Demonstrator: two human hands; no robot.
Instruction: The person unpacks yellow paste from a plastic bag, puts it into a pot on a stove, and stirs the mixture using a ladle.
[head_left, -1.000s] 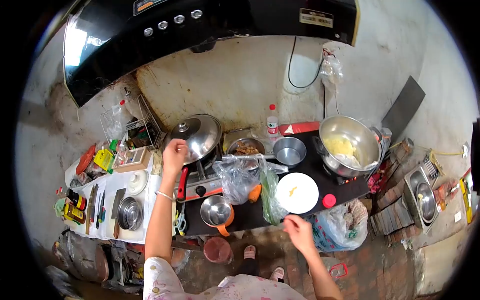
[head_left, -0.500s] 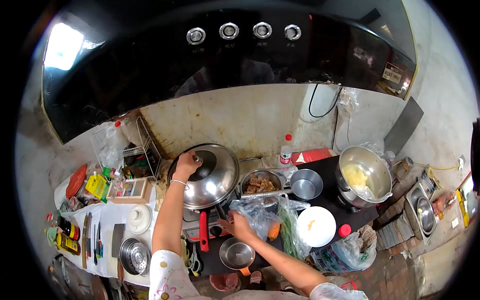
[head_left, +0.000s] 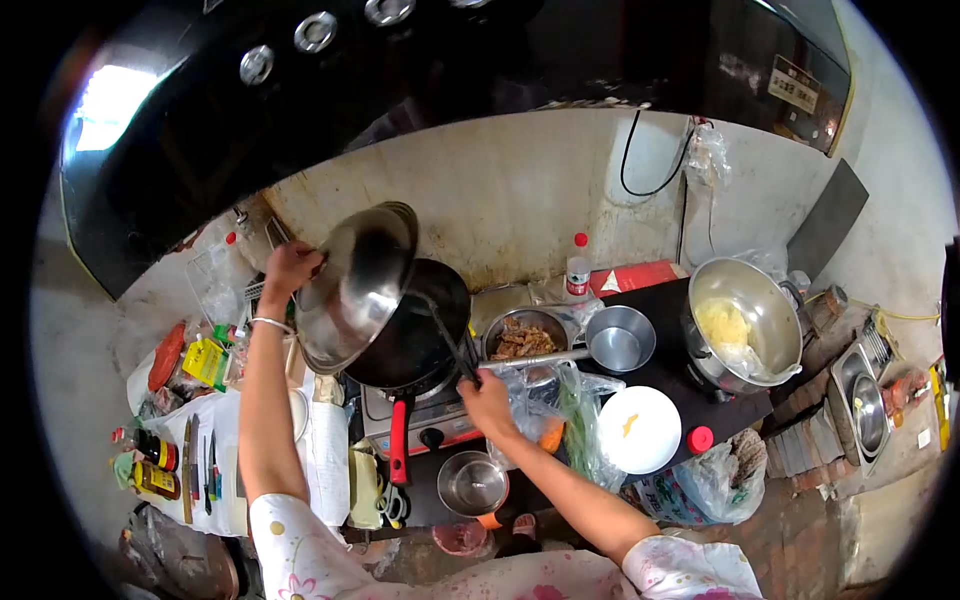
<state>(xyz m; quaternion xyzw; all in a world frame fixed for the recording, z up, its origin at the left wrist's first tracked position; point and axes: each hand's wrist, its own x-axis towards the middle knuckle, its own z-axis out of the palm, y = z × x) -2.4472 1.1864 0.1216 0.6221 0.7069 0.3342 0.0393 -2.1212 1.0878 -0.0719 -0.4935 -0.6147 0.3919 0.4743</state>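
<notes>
My left hand (head_left: 290, 268) grips the knob of a large domed metal lid (head_left: 350, 300). The lid is tilted on edge over the left side of a black wok (head_left: 440, 285) with a red handle (head_left: 400, 445), which sits on the gas stove (head_left: 375, 415). My right hand (head_left: 487, 402) is closed round the dark handle of a long, thin cooking utensil (head_left: 440, 325). That utensil slants up and left into the wok, its far end partly hidden by the lid. What the wok contains is hard to make out.
Right of the wok are a pan of browned food (head_left: 527, 335), a metal saucepan (head_left: 620, 340), a white plate (head_left: 640, 430) and a large pot (head_left: 745, 325). A small pan (head_left: 472, 485) lies in front. Knives (head_left: 190, 470) rest at left; the range hood (head_left: 480, 70) hangs above.
My left hand has lifted the lid off the wok and tilted it leftward. The right hand, earlier unloaded with fingers spread, now holds the utensil in the wok. The view has shifted.
</notes>
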